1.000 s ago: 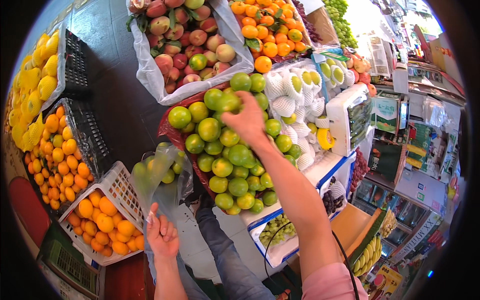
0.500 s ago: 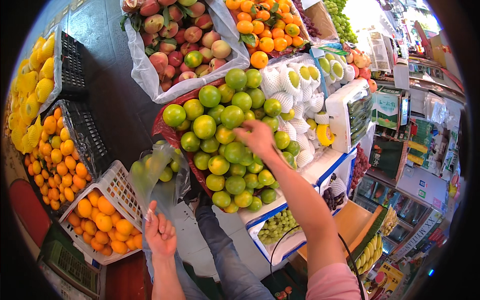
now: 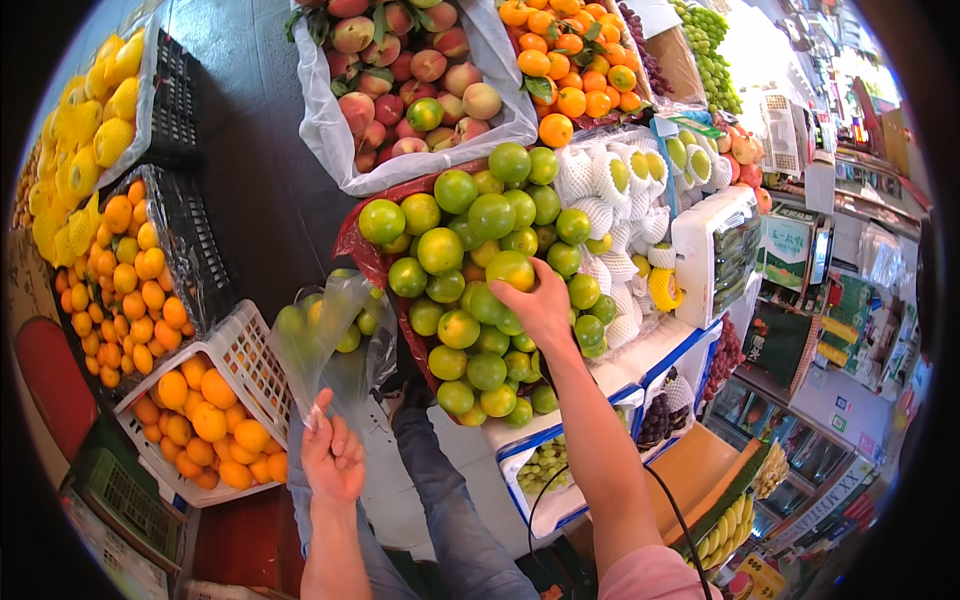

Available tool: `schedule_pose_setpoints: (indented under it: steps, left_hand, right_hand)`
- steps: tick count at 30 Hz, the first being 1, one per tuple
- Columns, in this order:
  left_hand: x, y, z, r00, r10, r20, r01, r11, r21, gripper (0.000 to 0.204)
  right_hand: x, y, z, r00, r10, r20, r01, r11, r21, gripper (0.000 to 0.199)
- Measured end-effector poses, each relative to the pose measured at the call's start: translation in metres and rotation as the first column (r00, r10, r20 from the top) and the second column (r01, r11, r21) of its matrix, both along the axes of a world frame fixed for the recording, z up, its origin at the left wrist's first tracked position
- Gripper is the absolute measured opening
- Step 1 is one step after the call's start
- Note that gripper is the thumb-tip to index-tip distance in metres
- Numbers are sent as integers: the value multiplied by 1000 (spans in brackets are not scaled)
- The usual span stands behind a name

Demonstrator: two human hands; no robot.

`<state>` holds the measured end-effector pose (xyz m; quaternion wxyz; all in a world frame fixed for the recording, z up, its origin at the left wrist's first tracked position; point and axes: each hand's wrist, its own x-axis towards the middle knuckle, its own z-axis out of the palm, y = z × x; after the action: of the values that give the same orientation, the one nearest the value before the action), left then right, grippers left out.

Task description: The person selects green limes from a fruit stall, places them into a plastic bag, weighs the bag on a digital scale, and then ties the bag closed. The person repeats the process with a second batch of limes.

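Left of the heap of green citrus (image 3: 470, 290), the left hand (image 3: 332, 458) has its fingers pinched shut on the edge of a clear plastic bag (image 3: 335, 345) that hangs open with a few green fruits showing through, though the film is too crumpled to count them. On that heap, the right hand (image 3: 542, 305) curls its fingers closely around one yellow-green fruit (image 3: 511, 270) at the heap's middle; the palm hides the fruit's lower side. Right of the heap, the net-wrapped fruits (image 3: 610, 180) are hard to make out.
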<state>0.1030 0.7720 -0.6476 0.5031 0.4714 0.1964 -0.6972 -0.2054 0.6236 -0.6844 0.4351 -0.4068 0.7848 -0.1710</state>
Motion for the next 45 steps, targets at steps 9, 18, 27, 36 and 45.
schedule_pose_setpoints:
  steps: [9, 18, 27, 36, 45]
  left_hand:
    - [0, 1, -1, 999, 7, -43, -8, 1000, -14, 30]
    - [3, 6, -2, 998, -3, -69, 0, 998, -56, 30]
    - [4, 2, 0, 999, -11, -48, 9, 999, -30, 29]
    - [5, 1, 1, 1000, -25, -10, 25, 1000, -10, 30]
    - [2, -1, 2, 999, -31, -12, 31, 1000, -5, 30]
  right_hand:
    - [42, 56, 14, 204, -415, 887, 387, 866, 317, 49]
    - [78, 69, 6, 485, -350, 801, 395, 905, 156, 61]
    - [83, 76, -4, 783, -312, 538, 323, 943, 78, 62]
    - [2, 24, -13, 984, -108, -142, 67, 962, -264, 60]
    - [-4, -37, -26, 858, 202, -473, -337, 915, -220, 57]
